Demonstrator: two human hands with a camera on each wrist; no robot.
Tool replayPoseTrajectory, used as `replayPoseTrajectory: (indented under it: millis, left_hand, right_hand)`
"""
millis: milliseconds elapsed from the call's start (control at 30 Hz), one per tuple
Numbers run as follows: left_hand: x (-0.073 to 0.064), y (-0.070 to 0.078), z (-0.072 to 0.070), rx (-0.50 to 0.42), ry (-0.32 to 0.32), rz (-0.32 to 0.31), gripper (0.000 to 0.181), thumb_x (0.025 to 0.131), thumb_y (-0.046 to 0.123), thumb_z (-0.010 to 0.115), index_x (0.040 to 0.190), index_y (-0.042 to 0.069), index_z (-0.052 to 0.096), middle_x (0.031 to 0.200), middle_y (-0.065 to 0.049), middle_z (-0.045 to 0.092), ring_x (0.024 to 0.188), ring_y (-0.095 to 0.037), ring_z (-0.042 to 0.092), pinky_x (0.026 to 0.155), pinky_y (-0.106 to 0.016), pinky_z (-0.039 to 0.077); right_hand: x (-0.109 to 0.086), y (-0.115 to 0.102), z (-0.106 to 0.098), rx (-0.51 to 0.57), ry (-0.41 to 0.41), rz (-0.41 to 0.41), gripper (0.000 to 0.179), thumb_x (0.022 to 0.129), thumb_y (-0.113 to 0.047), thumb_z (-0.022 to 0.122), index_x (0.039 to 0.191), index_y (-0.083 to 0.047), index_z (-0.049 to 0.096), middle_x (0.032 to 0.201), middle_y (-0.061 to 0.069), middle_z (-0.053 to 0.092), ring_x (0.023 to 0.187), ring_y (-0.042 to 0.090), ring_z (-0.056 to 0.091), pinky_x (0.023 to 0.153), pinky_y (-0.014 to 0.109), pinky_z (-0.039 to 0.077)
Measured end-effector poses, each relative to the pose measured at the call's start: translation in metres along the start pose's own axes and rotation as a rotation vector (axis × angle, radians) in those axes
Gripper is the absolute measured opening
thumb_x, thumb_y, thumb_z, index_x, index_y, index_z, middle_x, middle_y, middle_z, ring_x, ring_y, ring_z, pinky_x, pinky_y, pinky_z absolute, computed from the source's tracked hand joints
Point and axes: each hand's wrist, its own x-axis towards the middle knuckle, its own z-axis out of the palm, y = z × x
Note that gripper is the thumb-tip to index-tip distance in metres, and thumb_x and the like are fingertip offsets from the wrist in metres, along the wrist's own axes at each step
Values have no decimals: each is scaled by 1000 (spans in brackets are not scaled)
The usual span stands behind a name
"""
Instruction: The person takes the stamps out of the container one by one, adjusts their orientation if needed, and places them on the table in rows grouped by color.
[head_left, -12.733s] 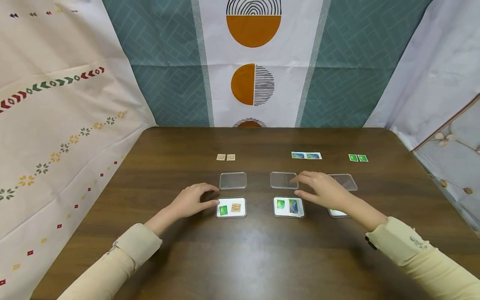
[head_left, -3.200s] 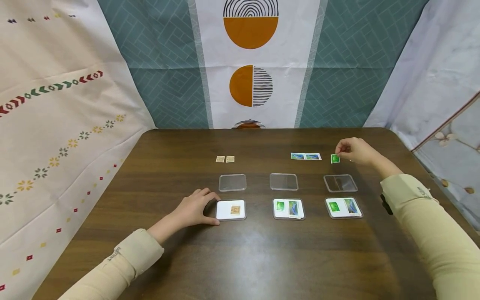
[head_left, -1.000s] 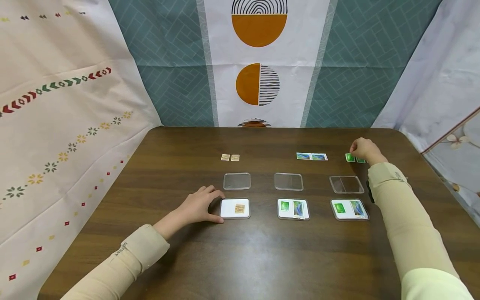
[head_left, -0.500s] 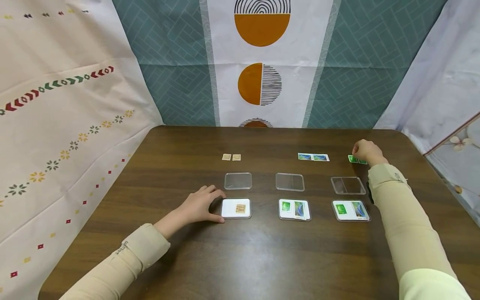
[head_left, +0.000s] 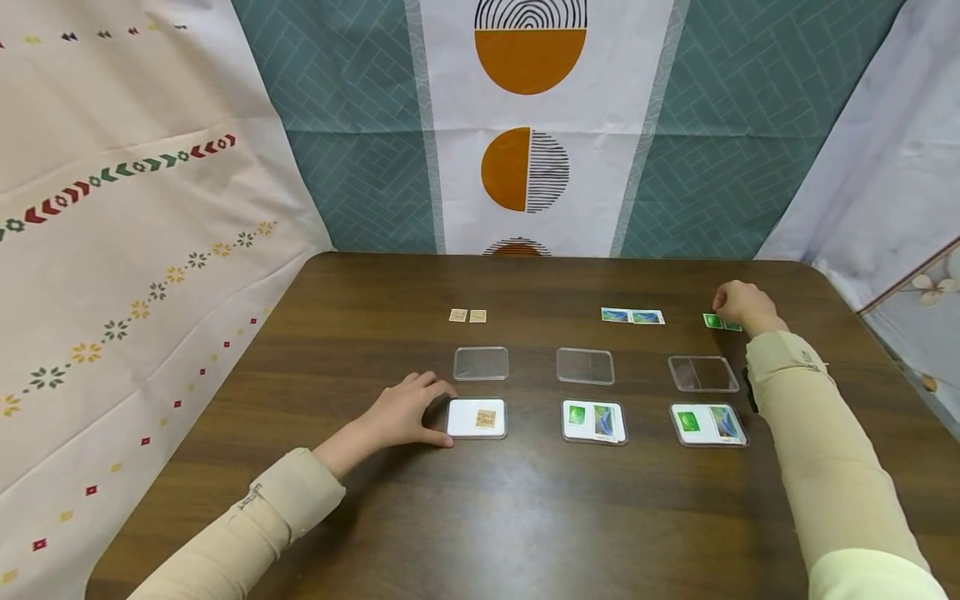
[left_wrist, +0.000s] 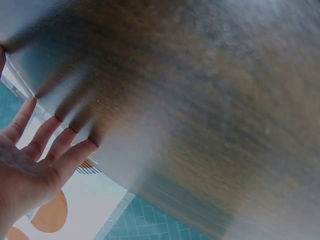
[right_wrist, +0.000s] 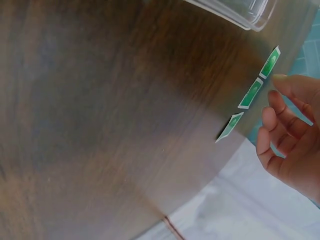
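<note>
My left hand (head_left: 408, 410) stands at the left end of a slab case base (head_left: 459, 427) with a white insert and one brown stamp (head_left: 485, 418); thumb and index finger lie by its left corners. In the left wrist view my left hand (left_wrist: 35, 165) has spread fingers, and the case is not seen there. At the back right, my right hand (head_left: 744, 307) is over a row of green postage stamps (head_left: 713, 322). The right wrist view shows three green stamps (right_wrist: 250, 93) on the table; my right hand (right_wrist: 295, 125) is loosely curled beside the uppermost, holding nothing visible.
Two more case bases, the middle one (head_left: 585, 437) and the right one (head_left: 708, 440), each hold a green and a blue stamp. Behind the bases lie clear covers (head_left: 482, 364). Brown stamps (head_left: 477, 317) and blue stamps (head_left: 647, 317) lie farther back on the wooden table (head_left: 480, 517).
The green stamp from the left case is out; my right hand carried it to the back-right row. In the last second my right hand stays over that row, and the head view shifts slightly.
</note>
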Motion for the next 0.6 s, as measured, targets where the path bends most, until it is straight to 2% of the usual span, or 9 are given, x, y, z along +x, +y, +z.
replayPoseTrajectory:
  millis: [600]
  left_hand:
    - [-1, 0, -1, 4, 6, 7, 64, 65, 51, 81, 117, 20, 58, 107, -2, 58, 100, -25, 54, 70, -48, 50]
  right_hand:
    - [-7, 0, -4, -7, 19, -12, 8, 78, -6, 55, 81, 1, 58, 78, 18, 58, 72, 33, 52, 58, 40, 40]
